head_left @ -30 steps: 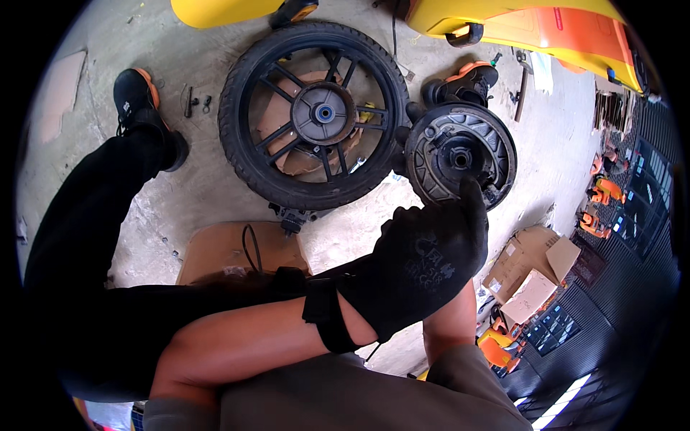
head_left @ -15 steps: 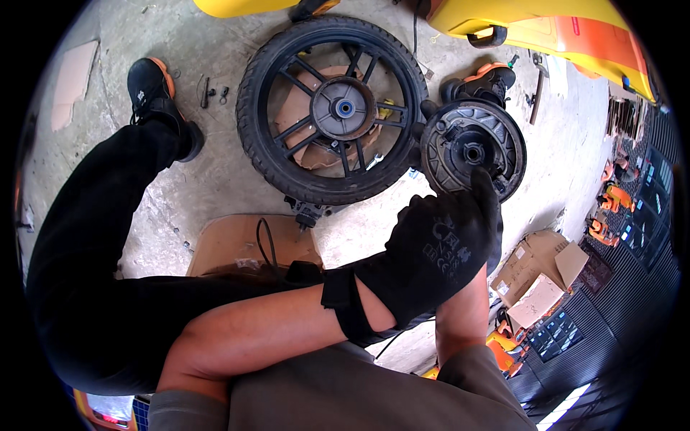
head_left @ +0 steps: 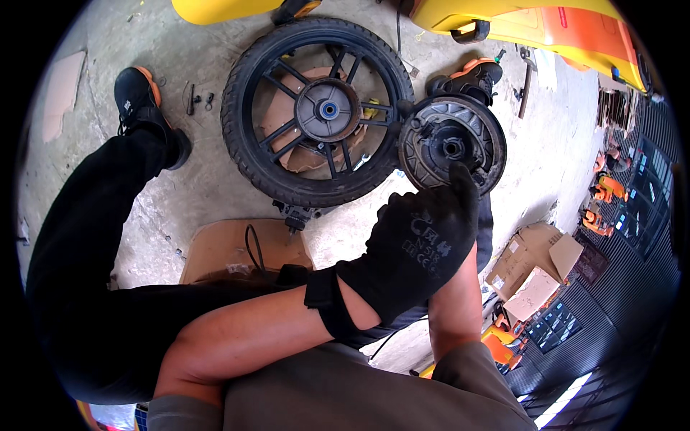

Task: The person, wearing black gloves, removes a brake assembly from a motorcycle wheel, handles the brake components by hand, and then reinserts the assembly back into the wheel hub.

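While the right hand (head_left: 405, 109) grasped the round brake plate (head_left: 451, 144) from behind, only its dark gloved fingertips showed, set against the rim between nine and ten o'clock; the rest of it was hidden. The plate was tilted, its inner face turned up toward the person, and it sat between twelve and one o'clock from the left hand (head_left: 420, 248). That hand, in a black glove with a dark strap (head_left: 332, 305) at the wrist, had most of its fingers curled and one digit stretched over the plate's lower edge at six o'clock, just below the central hole. Whether it pinched anything there could not be told.

At ten o'clock from the plate, just beside it, lay a spoked wheel (head_left: 327, 110) with a black tyre. A black shoe (head_left: 478, 80) showed at one o'clock, close behind the plate, and a long-handled tool (head_left: 525, 92) lay on the floor (head_left: 198, 43) at two o'clock. From the left hand, a brown cardboard sheet (head_left: 215, 251) lay at nine o'clock, with a looped cable (head_left: 251, 244) over it, and an open cardboard box (head_left: 517, 262) stood at three.
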Available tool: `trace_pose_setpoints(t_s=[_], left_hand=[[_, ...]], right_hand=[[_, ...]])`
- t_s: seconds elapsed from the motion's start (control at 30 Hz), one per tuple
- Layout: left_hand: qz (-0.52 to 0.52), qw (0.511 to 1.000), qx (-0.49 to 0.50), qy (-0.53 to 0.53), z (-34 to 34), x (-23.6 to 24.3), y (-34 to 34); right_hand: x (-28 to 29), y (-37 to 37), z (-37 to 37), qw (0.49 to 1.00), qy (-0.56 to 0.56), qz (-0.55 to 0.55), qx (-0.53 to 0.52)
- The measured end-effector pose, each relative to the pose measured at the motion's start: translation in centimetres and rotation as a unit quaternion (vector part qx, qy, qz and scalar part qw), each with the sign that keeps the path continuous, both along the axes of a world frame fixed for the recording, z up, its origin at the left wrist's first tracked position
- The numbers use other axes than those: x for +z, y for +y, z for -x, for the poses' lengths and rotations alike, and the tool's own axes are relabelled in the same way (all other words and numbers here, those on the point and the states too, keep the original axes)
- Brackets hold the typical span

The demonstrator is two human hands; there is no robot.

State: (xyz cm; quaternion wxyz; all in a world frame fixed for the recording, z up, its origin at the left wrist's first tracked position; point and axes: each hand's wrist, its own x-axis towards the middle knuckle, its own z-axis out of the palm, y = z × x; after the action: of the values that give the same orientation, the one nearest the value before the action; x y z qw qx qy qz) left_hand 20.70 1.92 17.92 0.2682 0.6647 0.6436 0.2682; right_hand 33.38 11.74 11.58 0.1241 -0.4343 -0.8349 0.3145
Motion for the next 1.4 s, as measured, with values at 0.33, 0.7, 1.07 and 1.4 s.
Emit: trace_pose_setpoints(t_s=[0.33, 0.7, 1.07, 1.4], left_hand=[[-0.028, 0.975, 0.095, -0.197, 3.9, -4.7, 2.0], [-0.013, 0.908, 0.108, -0.405, 8.8, -21.8, -2.0], [0.093, 0.933, 0.197, -0.288, 10.0, -19.5, -1.3], [0.102, 0.928, 0.167, -0.318, 10.7, -18.9, -0.1]], right_hand=[[-1.8, 1.1, -0.9, 0.999, -0.030, 0.000, 0.014], [-8.1, -0.2, 8.2, 0.952, 0.104, 0.238, -0.159], [-12.7, 0.9, 5.8, 0.964, 0.087, 0.222, -0.121], [-12.8, 0.5, 5.8, 0.965, 0.102, 0.196, -0.139]])
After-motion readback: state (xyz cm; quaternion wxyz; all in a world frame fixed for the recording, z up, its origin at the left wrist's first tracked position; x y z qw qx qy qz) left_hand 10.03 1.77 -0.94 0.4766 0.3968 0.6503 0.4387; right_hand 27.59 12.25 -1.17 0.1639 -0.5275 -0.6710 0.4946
